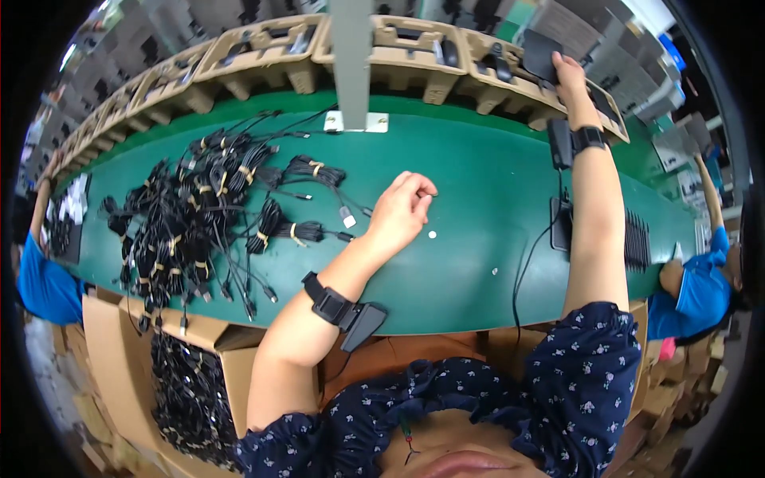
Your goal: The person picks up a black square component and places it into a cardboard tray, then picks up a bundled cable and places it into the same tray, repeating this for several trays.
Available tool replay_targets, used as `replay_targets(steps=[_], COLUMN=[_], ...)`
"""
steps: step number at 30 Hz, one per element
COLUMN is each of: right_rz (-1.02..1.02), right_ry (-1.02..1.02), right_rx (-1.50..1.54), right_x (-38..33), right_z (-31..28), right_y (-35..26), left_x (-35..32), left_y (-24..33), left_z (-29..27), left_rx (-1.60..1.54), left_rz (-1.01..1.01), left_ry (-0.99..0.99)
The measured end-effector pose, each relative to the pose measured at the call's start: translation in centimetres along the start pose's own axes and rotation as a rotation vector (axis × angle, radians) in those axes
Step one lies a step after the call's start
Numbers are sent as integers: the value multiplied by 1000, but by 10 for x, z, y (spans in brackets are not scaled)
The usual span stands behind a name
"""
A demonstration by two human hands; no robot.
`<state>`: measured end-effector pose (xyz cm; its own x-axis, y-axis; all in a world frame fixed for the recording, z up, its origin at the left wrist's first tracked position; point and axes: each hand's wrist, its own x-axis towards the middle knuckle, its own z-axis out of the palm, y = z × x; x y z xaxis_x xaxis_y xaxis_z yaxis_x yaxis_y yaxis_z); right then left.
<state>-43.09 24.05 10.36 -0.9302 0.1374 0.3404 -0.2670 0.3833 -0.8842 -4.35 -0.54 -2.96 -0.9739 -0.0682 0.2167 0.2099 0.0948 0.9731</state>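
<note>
My right hand (pixel 570 76) reaches to the far right. Its fingers grip the edge of a flat dark square device (pixel 541 55) above a moulded cardboard tray (pixel 522 89). My left hand (pixel 401 211) hovers over the middle of the green table, half curled; a gap shows between thumb and fingers, and I see nothing in it. Left of that hand lies a heap of black cables (pixel 195 203), each bundle tied with a tan band. The nearest bundle (pixel 296 231) has its plug ends pointing toward my left wrist.
A grey metal post (pixel 351 72) rises from the table behind my left hand. A row of moulded trays (pixel 255 56) runs along the far side. A cardboard box (pixel 119 342) of cables stands front left. Dark flat pieces (pixel 637 241) lie beyond my right forearm. Co-workers sit on both sides.
</note>
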Motion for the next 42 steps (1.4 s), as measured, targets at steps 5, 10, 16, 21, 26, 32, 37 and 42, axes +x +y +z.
replay_targets(steps=[5, 10, 16, 21, 26, 32, 37, 42], right_rz=[-373, -812, -649, -666, -594, -418, -288, -552], right_ry=[74, 285, -522, -909, -1138, -1141, -1041, -698], right_rx=[-839, -968, -178, -408, -579, -354, -135, -311], right_x=[-54, -125, -281, -337, -372, -361, -358, -325], right_z=[30, 47, 124, 172, 210, 206, 176, 131], right_y=[-21, -59, -124, -122, -110, -88, -100, -109], left_x=[-1, 0, -3, 2, 10, 8, -10, -12], left_y=[-14, -10, -9, -8, -41, -17, 9, 9], left_z=[-12, -10, -15, -6, 1, -7, -15, -16], left_rx=[115, 149, 193, 140, 120, 349, 571, 257], left_rz=[66, 109, 63, 29, -6, -5, 46, 257], left_ry=[86, 106, 80, 78, 76, -76, -183, 18])
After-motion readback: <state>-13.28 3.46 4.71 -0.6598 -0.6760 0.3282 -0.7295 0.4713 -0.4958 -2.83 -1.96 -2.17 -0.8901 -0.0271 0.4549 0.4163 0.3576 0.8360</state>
